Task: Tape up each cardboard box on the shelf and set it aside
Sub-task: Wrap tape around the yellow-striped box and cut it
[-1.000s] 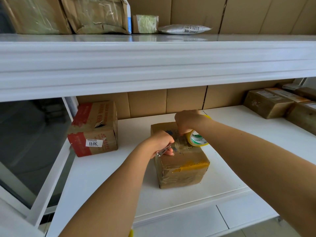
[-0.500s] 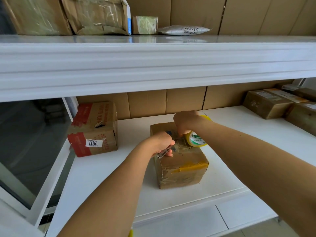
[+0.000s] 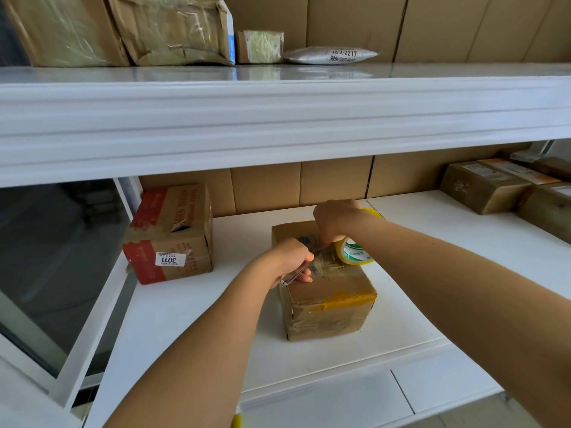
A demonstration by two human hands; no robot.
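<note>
Cutting the tape strand on the brown taped cardboard box [image 3: 324, 291]

The box sits mid-shelf on the white metal shelf [image 3: 432, 242]. The right hand [image 3: 335, 219] grips the yellow-cored clear tape roll [image 3: 355, 253], apparently to tension the strand; the left hand [image 3: 292, 257] curls around a slim metal cutter [image 3: 295, 274] at the box top, presumably to sever it.

Taped box [image 3: 327, 301] mid-shelf; labelled box [image 3: 170, 236] left; boxes [image 3: 485, 186] right.

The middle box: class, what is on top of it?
On the box: both hands, left gripping a metal cutter, right holding the tape roll. The hands hide the seam.
</note>
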